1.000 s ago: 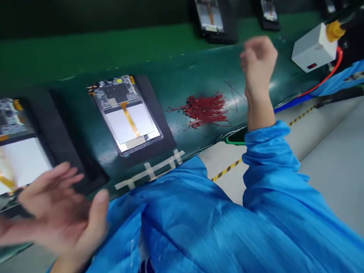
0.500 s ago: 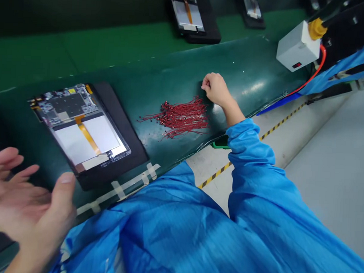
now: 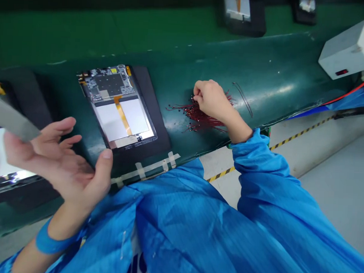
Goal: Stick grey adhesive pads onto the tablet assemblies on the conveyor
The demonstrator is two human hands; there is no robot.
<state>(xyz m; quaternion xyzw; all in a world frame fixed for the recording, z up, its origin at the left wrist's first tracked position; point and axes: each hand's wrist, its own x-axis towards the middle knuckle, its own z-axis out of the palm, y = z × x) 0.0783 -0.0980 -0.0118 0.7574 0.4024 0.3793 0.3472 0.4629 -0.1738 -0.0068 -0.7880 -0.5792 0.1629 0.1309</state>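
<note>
My left hand (image 3: 69, 159) is palm up over the bench, fingers spread. A blurred, pale grey flat strip (image 3: 12, 115) is at its index fingertip; whether it is stuck there or merely lies in line with it, I cannot tell. Right of that hand, an opened tablet (image 3: 119, 109) with bare circuit board and orange ribbon cable lies on a black foam pad (image 3: 159, 139). My right hand (image 3: 212, 99) is closed in a pinch over a heap of thin red wires (image 3: 201, 117), covering part of it. Whatever its fingertips hold is hidden. A dark wire pair (image 3: 243, 99) lies right of the heap.
Another opened tablet (image 3: 6, 153) is at the far left, partly behind my left hand. More devices on black pads (image 3: 250, 26) stand on the green strip (image 3: 129, 33) beyond. A white box (image 3: 348, 51) with a red switch and red cable (image 3: 349, 97) is far right.
The view has shifted left. My right hand has moved left from beside the heap to over it. The dark wire pair is now visible. The grey strip at my left hand has come into view.
</note>
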